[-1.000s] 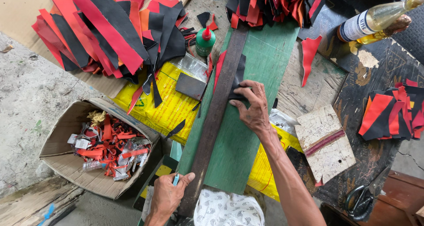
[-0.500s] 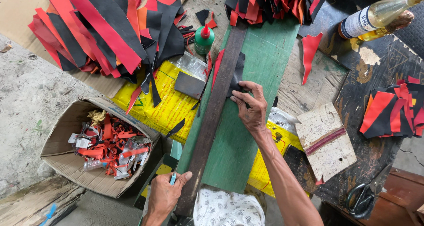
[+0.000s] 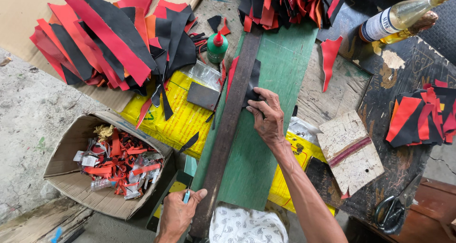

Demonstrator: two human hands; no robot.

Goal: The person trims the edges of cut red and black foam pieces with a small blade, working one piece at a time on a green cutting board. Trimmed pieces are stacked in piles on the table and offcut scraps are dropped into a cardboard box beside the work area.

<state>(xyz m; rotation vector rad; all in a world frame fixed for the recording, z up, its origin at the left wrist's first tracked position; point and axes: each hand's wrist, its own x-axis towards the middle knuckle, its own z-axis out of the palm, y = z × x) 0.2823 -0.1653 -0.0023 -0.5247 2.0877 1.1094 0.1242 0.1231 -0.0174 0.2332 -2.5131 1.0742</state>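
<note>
Right hand fingers press black leather piece beside metal ruler; left hand grips small blade.

Cardboard box of scraps, green glue bottle, scissors, glass bottle

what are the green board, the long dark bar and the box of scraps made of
Green board: likely painted wood, matte, with the paint scuffed pale in patches. Dark bar: possibly rusty metal or dark wood, a dull brown straightedge; unclear. Box: corrugated cardboard, plain brown with bent, worn flaps.
</note>
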